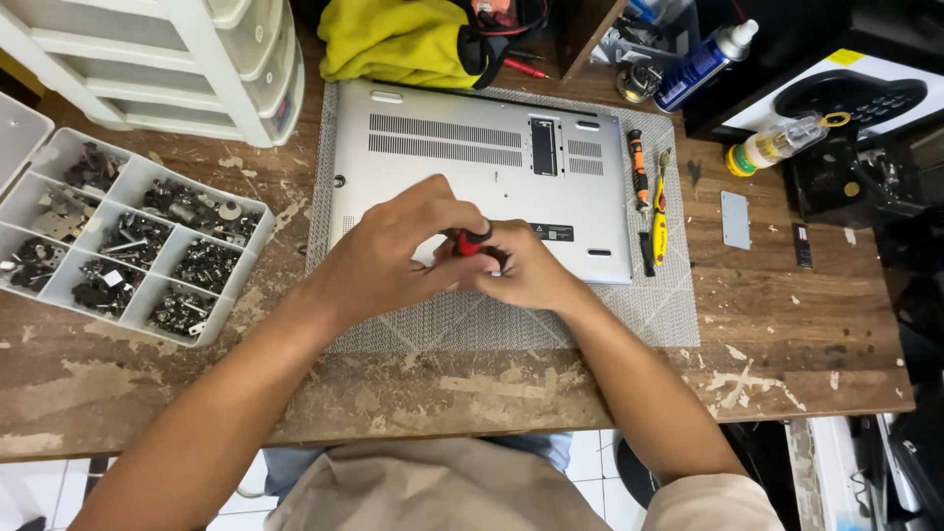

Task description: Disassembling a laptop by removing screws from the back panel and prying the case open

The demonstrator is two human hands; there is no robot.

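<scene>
Your left hand (388, 258) and right hand (526, 267) both pinch the red screwdriver (470, 241), fingers curled tight, over the laptop (472, 147). Parts tray (118, 236) sits left of the laptop.

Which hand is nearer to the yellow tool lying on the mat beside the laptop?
Right. The right hand is over the laptop's front edge, just left of the yellow tool. The left hand is farther left, behind the right one.
</scene>
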